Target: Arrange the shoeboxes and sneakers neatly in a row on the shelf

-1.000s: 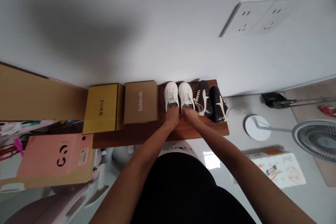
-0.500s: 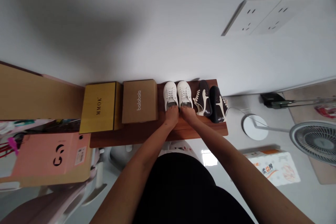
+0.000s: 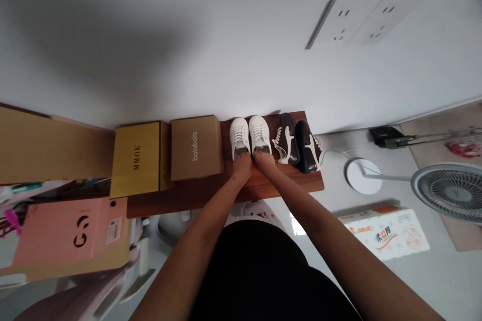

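Note:
Two white lace-up sneakers stand side by side on a narrow brown wooden shelf [image 3: 263,188], toes toward the wall. My left hand [image 3: 242,164] is closed on the heel of the left white sneaker [image 3: 240,135]. The heel of the right white sneaker [image 3: 259,131] is gripped by my right hand [image 3: 264,159]. Both heels are partly hidden by my fingers. Just right of them, a pair of dark brown sneakers with cream trim [image 3: 288,140] lies on their sides. Left of the white pair stands a brown balabala box [image 3: 196,148].
A yellow MMOK box [image 3: 137,158] sits at the shelf's left. Below it is a pink box [image 3: 71,235]. On the right are a fan [image 3: 457,194], a white round base [image 3: 363,176] and a tissue pack [image 3: 387,234]. A socket panel [image 3: 361,17] is on the wall.
The view has shifted and tilted slightly, so the shelf and boxes appear turned a little. Both hands stay on the heels of the white sneakers.

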A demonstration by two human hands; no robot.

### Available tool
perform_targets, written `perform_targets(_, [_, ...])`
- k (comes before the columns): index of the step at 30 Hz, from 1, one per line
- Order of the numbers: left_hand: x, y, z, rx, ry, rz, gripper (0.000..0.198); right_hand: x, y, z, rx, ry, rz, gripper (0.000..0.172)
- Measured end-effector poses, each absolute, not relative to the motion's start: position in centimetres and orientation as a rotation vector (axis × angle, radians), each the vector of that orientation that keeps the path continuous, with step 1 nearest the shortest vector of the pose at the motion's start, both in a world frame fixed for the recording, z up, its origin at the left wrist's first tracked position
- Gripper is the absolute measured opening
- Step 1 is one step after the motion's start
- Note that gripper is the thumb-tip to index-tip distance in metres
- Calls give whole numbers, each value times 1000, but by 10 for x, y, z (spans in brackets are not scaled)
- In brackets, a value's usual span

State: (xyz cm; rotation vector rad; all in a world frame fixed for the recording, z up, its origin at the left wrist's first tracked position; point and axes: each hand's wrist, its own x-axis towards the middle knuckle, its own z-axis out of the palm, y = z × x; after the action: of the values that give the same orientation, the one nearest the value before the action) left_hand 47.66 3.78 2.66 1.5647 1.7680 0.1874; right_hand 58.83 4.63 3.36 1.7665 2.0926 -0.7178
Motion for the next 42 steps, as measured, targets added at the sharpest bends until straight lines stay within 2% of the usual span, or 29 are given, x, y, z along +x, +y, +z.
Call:
perform_targets(4, [482,32,47,1867,1767,59,30,605,24,45,1876,2263,-648,30])
perform_targets(8, [505,23,54,2018,1550,179,41,663,-15,45,2258,2406,-687,35])
perform_targets(11, [536,17,42,1949,1362,269,43,723,-41,32,2821,2154,-549,41])
perform_targets(13, [559,13,28,1866,1305,272,46,758,-53,20,3089,1853,-447,53])
perform_targets(15, [580,10,13,1796,1331,236,50,785,-58,9,3138,1654,-586,60])
perform_targets(20, [609,14,-10,1711,1484,141,37,809,-56,-6,2833,1608,-1385,51])
perform_targets(23, [612,24,-10,1757,1505,111,30,809,-51,-6,2810,1636,-1456,50])
perform_targets(28, [608,40,8,1874,1387,-9,24,815,-42,-1,2744,1837,-1181,49])
perform_targets(32, [611,48,31,2033,1301,-215,28,820,-31,4,2540,2159,-723,50])
perform_targets(38, [627,55,57,2233,1241,-395,36,808,-11,20,2203,2277,-254,27])
perform_targets(42, [641,56,65,2306,1215,-446,32,794,4,28,2148,2222,-150,24])
